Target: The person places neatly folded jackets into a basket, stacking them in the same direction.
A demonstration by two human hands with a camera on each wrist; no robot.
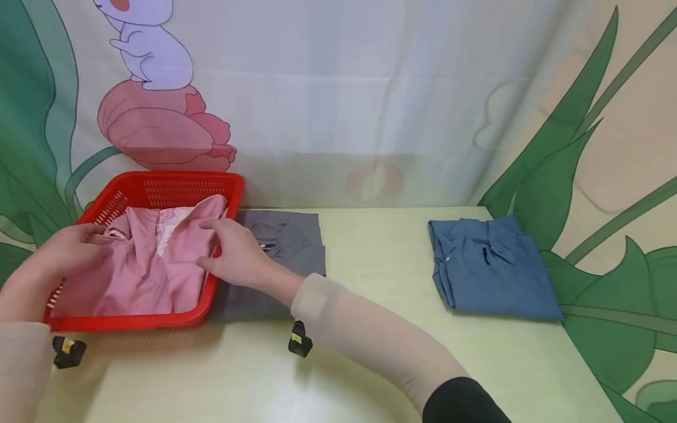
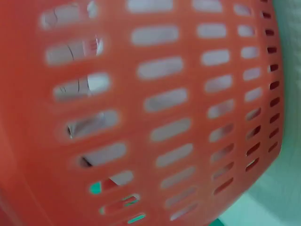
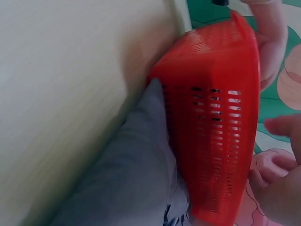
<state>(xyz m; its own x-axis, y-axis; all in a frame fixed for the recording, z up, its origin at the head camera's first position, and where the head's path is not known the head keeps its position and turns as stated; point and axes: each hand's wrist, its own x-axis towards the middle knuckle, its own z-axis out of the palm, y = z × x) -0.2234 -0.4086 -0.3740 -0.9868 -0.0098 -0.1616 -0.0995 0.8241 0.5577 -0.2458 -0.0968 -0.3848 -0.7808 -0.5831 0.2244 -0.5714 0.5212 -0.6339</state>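
A folded pink garment (image 1: 143, 264) with a pale inner patch lies in a red plastic basket (image 1: 132, 322). My left hand (image 1: 71, 252) reaches over the basket's left rim, its thumb and fingers at the garment's left edge. At the right rim, my right hand (image 1: 235, 249) has thumb and fingers spread apart beside the garment. The right wrist view shows that hand (image 3: 282, 174) near the basket's rim (image 3: 254, 94). Only the slotted basket wall (image 2: 169, 122) fills the left wrist view; the left hand is hidden there.
A folded grey garment (image 1: 291, 235) lies right of the basket, partly behind my right forearm. Further right, a folded blue garment (image 1: 492, 270) rests near the table's right edge. A printed curtain (image 1: 338, 106) hangs behind the pale table (image 1: 381, 282).
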